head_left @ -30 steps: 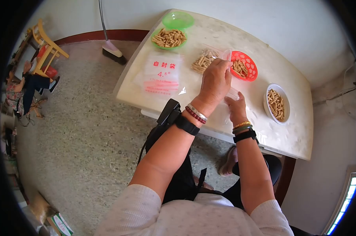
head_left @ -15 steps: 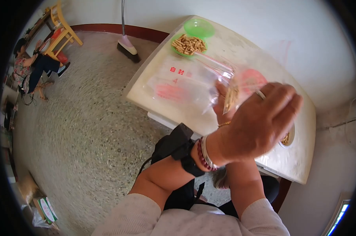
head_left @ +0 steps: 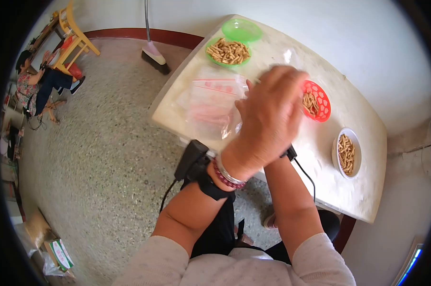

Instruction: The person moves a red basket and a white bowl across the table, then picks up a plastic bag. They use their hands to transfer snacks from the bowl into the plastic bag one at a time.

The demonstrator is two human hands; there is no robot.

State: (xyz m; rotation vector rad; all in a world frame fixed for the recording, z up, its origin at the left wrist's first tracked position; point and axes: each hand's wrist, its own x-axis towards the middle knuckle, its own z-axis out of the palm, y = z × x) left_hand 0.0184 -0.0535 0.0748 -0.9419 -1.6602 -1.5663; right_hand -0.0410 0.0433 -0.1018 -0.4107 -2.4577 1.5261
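Observation:
My left hand [head_left: 268, 114] is raised over the table, back up, its fingers blurred by motion. It crosses in front of my right hand [head_left: 242, 101], of which only a few fingertips show beside a stack of clear zip bags [head_left: 208, 112] with red print. Whether either hand holds anything is hidden. Just beyond my left fingers, a shiny bit of clear plastic [head_left: 289, 56] lies near the back of the table. A red basket [head_left: 325, 106] holding short tan sticks [head_left: 310, 102] stands to the right of the hands.
On the table [head_left: 177, 90], a green bowl [head_left: 208, 56] and a white bowl [head_left: 359, 152] hold more tan sticks. An upturned-looking green dish [head_left: 242, 30] sits behind. A broom [head_left: 154, 56] leans by the wall. Another person [head_left: 29, 86] sits far left beside a yellow chair [head_left: 77, 35].
Both hands have moved left, toward the zip bags. The clear bag with tan sticks between them earlier is out of sight. The red basket and white bowl are now uncovered.

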